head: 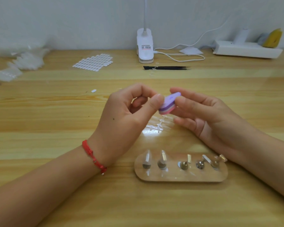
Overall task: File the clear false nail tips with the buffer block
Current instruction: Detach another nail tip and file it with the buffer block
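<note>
My right hand (202,112) holds a small buffer block (168,104), purple on top with pink and white layers, between thumb and fingers above the table's middle. My left hand (129,117) has its thumb and forefinger pinched together right against the block's left edge; a clear nail tip between them is too small to make out. A clear plastic sprue with nail tips (157,126) lies on the table under the hands. Near me stands an oval wooden holder (180,177) with several metal studs; two at its left carry clear nail tips (147,158).
A sheet of white adhesive tabs (94,62) lies at the back left beside clear plastic bags (25,60). A white clip lamp (145,46) with cable, black tweezers (167,68) and a white power strip (246,49) line the back. One loose tab (93,90) lies mid-table.
</note>
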